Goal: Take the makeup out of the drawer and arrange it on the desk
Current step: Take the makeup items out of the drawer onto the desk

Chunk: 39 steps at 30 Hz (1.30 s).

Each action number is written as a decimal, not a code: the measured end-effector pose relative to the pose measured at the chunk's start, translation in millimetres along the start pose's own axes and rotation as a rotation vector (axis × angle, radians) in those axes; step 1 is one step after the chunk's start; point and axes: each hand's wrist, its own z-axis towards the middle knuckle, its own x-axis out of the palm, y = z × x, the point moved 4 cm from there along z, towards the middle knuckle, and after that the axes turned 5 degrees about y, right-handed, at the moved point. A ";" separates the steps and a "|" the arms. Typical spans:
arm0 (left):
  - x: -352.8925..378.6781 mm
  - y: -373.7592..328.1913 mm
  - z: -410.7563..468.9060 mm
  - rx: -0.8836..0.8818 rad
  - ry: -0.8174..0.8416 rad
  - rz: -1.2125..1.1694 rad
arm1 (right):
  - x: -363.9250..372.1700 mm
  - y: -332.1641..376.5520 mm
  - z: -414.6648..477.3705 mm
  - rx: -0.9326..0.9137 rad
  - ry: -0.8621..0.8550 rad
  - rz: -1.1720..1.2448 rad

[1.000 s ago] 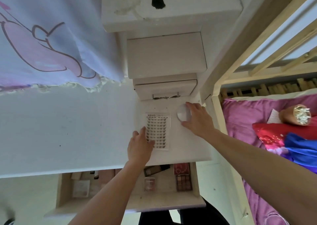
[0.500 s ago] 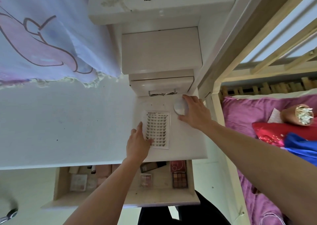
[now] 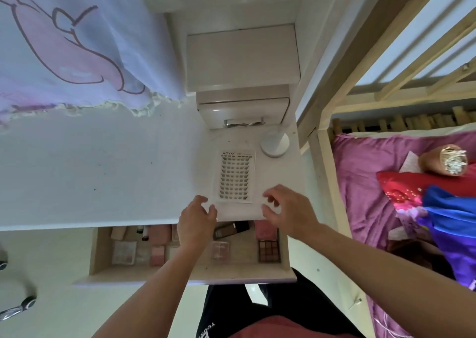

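A clear sheet of false lashes (image 3: 235, 176) lies flat on the white desk (image 3: 103, 172), and a round white compact (image 3: 274, 144) sits just beyond it to the right. Below the desk edge the drawer (image 3: 180, 273) stands open with several makeup items inside: an eyeshadow palette (image 3: 269, 250), a pink blush (image 3: 266, 229), a dark tube (image 3: 233, 229) and small pink boxes (image 3: 157, 255). My left hand (image 3: 196, 221) hovers over the desk's front edge, fingers loosely curled, holding nothing. My right hand (image 3: 288, 210) hangs beside the lash sheet's near corner, empty, fingers relaxed.
A small closed drawer unit (image 3: 242, 111) stands at the back of the desk under a cabinet. A lilac printed cloth (image 3: 64, 46) drapes over the desk's far left. A wooden bed frame (image 3: 327, 172) with pink bedding borders the right side. A chair base (image 3: 18, 306) is lower left.
My right hand let go of the white compact and drew back toward the desk's front edge. My left hand left the lash sheet and pulled back over the drawer.
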 end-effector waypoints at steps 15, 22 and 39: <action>63.8 127.1 2.9 -0.019 0.429 0.243 | 148.7 -14.1 -14.3 0.214 0.438 -0.373; 93.4 154.9 9.4 0.028 0.498 0.302 | 167.4 -20.4 18.6 0.333 0.296 -0.439; 136.0 130.4 14.0 0.260 0.604 0.588 | 188.6 -56.8 -28.2 0.271 0.165 -0.489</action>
